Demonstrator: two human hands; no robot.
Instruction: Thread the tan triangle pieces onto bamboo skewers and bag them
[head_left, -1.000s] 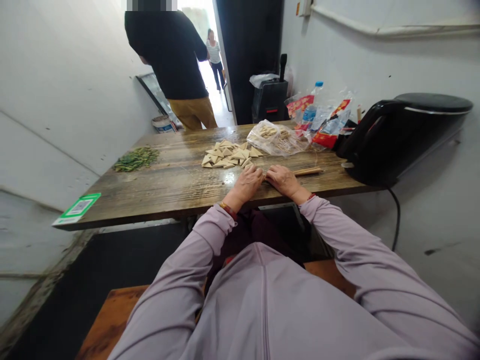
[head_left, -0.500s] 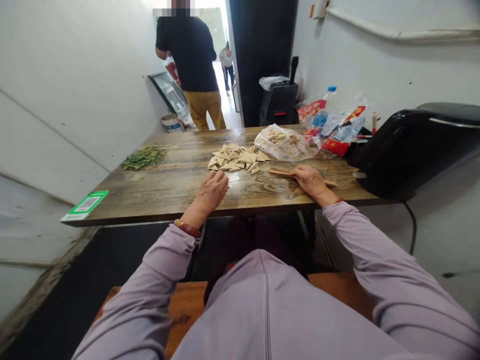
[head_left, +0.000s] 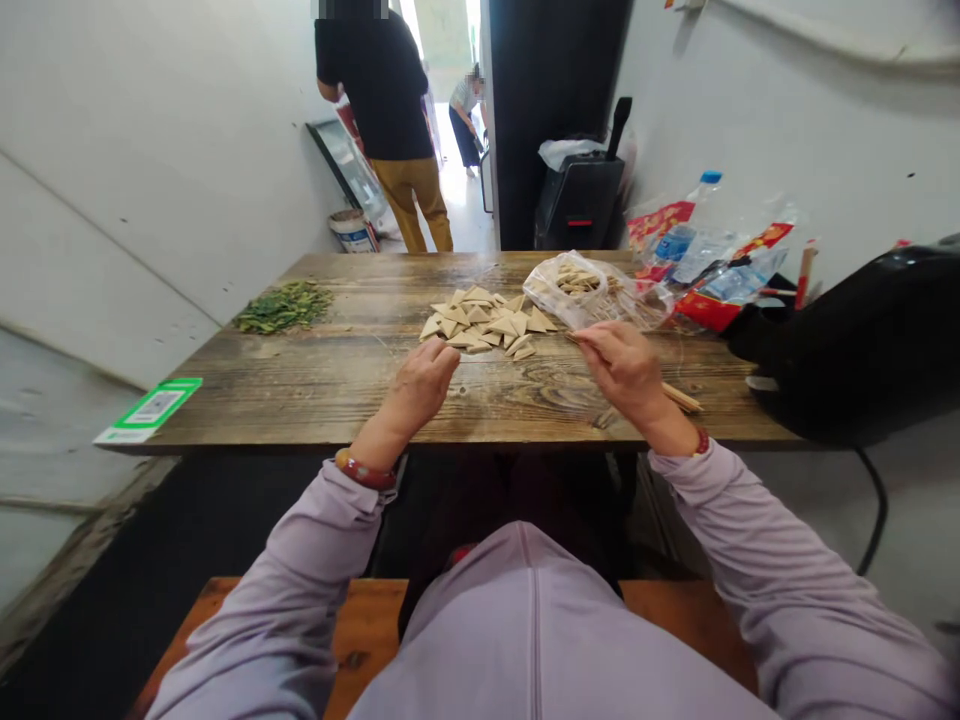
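My left hand [head_left: 424, 385] is closed at the near edge of a pile of pale triangular tofu-like pieces [head_left: 480, 318]; what its curled fingers hold, if anything, is hidden. My right hand [head_left: 624, 368] pinches the end of a thin wooden skewer [head_left: 573, 338], which points left toward the pile. Behind the right wrist, more wooden skewers [head_left: 681, 398] lie on the table. Just beyond the right hand, a clear plastic bag [head_left: 551, 290] contains more pale pieces and skewers.
The wooden table [head_left: 360, 390] carries a heap of green leaves [head_left: 285, 307] and a green-bordered code card [head_left: 154, 408] at left. Red snack packets [head_left: 709, 308], a bottle [head_left: 679, 240] and a black appliance [head_left: 862, 350] stand at right. A person in black [head_left: 371, 90] stands beyond.
My right hand has lifted off the skewers on the table and pinches a thin skewer. My left hand stays by the pile, fingers still curled. The view has shifted slightly.
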